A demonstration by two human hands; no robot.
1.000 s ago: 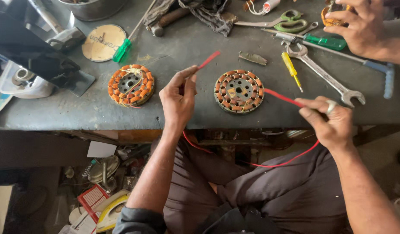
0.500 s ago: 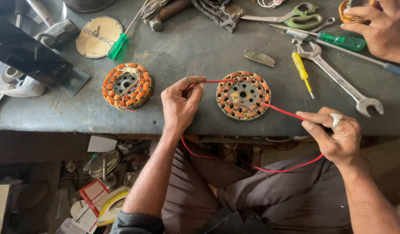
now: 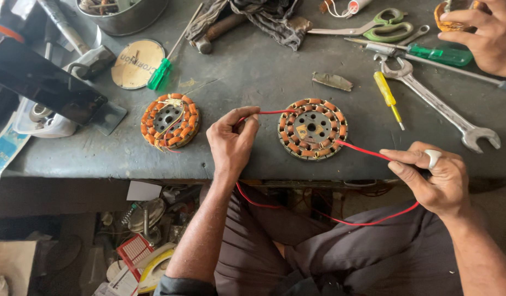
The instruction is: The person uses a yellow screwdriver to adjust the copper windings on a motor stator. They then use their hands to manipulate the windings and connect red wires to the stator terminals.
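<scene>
Your left hand [image 3: 231, 140] pinches one end of the red wire [image 3: 362, 149]; your right hand [image 3: 436, 178] pinches it further along, w/ slack looping down over your lap. The wire runs left-to-right across the stator [image 3: 312, 129], which lies betw. both hands, nearer the left. A 2nd stator [image 3: 169, 121] sits left of that hand. Spanner [image 3: 439, 107] & yellow screwdriver [image 3: 387, 97] lie beyond, clear of the wire. Another person's hand [image 3: 486, 33] works top right.
</scene>
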